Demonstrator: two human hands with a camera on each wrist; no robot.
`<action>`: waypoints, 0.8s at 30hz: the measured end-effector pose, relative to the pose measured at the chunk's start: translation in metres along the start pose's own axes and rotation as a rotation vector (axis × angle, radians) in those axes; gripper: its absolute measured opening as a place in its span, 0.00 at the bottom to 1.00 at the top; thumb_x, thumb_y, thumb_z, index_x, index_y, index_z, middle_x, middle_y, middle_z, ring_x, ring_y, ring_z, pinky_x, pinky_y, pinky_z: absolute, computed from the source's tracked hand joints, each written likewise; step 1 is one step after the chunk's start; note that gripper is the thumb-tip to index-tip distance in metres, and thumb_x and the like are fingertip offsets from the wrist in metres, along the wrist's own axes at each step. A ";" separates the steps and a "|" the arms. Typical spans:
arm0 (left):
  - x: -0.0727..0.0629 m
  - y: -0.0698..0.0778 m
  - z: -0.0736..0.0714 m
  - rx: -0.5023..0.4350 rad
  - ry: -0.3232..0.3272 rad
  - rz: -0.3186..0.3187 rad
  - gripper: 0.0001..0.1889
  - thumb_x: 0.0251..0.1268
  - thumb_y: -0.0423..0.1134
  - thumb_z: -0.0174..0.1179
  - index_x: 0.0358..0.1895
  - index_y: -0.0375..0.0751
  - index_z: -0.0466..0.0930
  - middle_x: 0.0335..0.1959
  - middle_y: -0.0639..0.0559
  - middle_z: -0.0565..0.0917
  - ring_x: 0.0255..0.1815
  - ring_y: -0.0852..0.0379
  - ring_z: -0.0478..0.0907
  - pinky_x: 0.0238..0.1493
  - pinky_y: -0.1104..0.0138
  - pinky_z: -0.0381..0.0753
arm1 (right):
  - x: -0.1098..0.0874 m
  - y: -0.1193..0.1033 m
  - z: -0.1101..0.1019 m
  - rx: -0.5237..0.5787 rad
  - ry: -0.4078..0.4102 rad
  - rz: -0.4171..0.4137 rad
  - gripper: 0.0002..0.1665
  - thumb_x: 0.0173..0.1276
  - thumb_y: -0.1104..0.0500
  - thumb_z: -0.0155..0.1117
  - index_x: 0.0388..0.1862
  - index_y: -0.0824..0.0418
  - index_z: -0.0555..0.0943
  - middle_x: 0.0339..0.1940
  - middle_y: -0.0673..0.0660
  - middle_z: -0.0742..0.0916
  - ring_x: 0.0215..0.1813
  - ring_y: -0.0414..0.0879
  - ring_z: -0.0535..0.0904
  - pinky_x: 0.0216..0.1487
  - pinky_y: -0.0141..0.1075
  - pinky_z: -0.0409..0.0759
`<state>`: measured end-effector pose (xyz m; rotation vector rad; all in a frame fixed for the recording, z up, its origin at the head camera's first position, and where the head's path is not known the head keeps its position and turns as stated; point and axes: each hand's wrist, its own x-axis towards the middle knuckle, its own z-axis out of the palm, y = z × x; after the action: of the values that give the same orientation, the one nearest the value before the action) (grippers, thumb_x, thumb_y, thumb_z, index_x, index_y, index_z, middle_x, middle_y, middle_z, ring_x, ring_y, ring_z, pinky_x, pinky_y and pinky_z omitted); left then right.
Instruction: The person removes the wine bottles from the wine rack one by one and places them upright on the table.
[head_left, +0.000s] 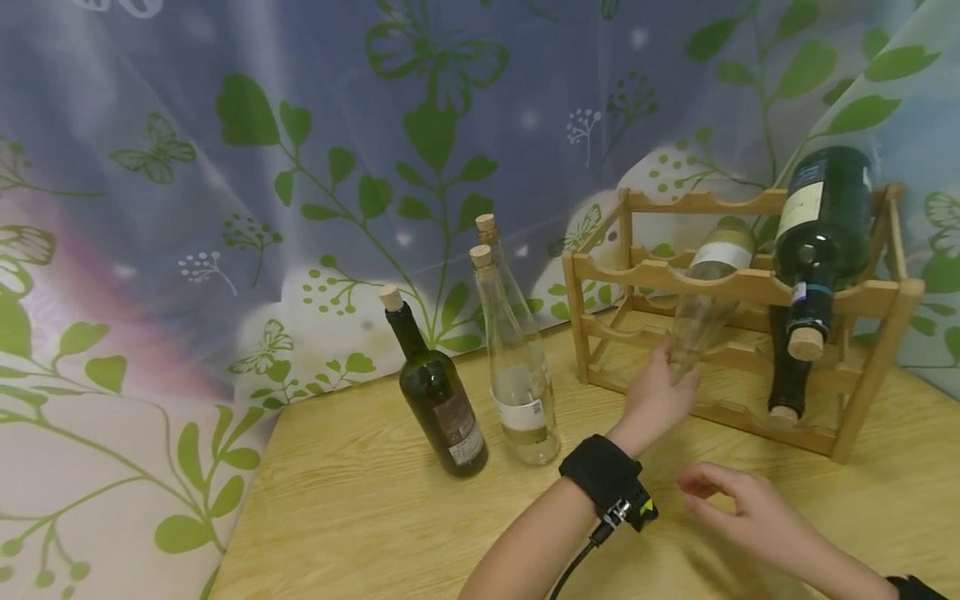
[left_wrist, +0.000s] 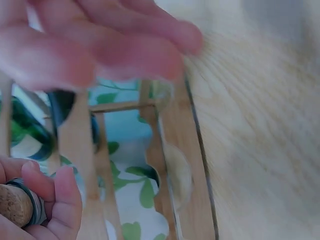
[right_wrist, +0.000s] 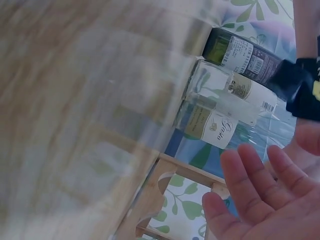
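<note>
My left hand point(head_left: 662, 393) grips the neck of a clear glass wine bottle point(head_left: 701, 321) with a white label. It slants at the front of a wooden wine rack point(head_left: 750, 287), base end toward the back. In the left wrist view, its cork point(left_wrist: 15, 205) pokes out past the curled fingers. My right hand point(head_left: 742, 507) hovers over the table to the right of my left wrist, fingers loosely bent around nothing. Blurred fingers point(left_wrist: 125, 52) of it cross the top of the left wrist view.
A large dark green bottle point(head_left: 825, 217) lies on the rack's top level, with a dark corked bottle point(head_left: 787, 387) below it. Left of the rack stand a green bottle point(head_left: 446, 408) and two clear ones point(head_left: 521, 375), all corked. A patterned curtain point(head_left: 337, 167) hangs behind the wooden table point(head_left: 337, 500).
</note>
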<state>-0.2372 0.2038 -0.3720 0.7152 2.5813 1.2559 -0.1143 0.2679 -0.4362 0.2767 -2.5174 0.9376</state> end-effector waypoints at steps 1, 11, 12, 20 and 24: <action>-0.003 -0.002 -0.003 -0.041 -0.014 -0.005 0.25 0.62 0.51 0.51 0.62 0.55 0.58 0.33 0.53 0.79 0.17 0.60 0.70 0.17 0.70 0.66 | 0.000 0.000 0.001 -0.002 -0.013 0.006 0.07 0.56 0.63 0.62 0.35 0.58 0.80 0.30 0.49 0.85 0.34 0.26 0.74 0.32 0.32 0.76; -0.047 -0.019 -0.033 -0.426 -0.167 -0.025 0.16 0.62 0.47 0.51 0.53 0.55 0.65 0.23 0.54 0.72 0.11 0.58 0.66 0.18 0.69 0.70 | 0.001 0.000 0.005 0.035 -0.064 0.025 0.07 0.58 0.62 0.61 0.36 0.60 0.79 0.31 0.52 0.85 0.34 0.26 0.74 0.31 0.31 0.76; -0.052 -0.022 -0.038 -0.439 -0.185 -0.022 0.16 0.63 0.46 0.51 0.54 0.56 0.65 0.24 0.54 0.72 0.12 0.59 0.66 0.19 0.69 0.71 | 0.002 0.000 0.005 0.043 -0.069 0.027 0.07 0.58 0.62 0.61 0.36 0.61 0.79 0.31 0.52 0.85 0.34 0.26 0.74 0.31 0.31 0.76; -0.092 -0.051 -0.085 -0.393 -0.307 0.008 0.23 0.63 0.44 0.51 0.61 0.53 0.60 0.29 0.53 0.75 0.16 0.61 0.67 0.22 0.69 0.74 | 0.005 -0.004 0.004 0.068 -0.062 0.041 0.07 0.58 0.63 0.61 0.36 0.61 0.79 0.31 0.50 0.84 0.34 0.25 0.74 0.30 0.30 0.75; -0.111 -0.068 -0.107 -0.269 -0.321 0.053 0.26 0.64 0.45 0.50 0.64 0.53 0.57 0.33 0.52 0.76 0.22 0.63 0.71 0.23 0.70 0.75 | 0.006 -0.011 0.001 0.072 -0.024 0.035 0.08 0.57 0.65 0.61 0.37 0.59 0.79 0.31 0.42 0.84 0.35 0.25 0.74 0.33 0.28 0.75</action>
<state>-0.2031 0.0387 -0.3627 0.8537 2.1042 1.3436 -0.1160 0.2592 -0.4276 0.2678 -2.5210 1.0458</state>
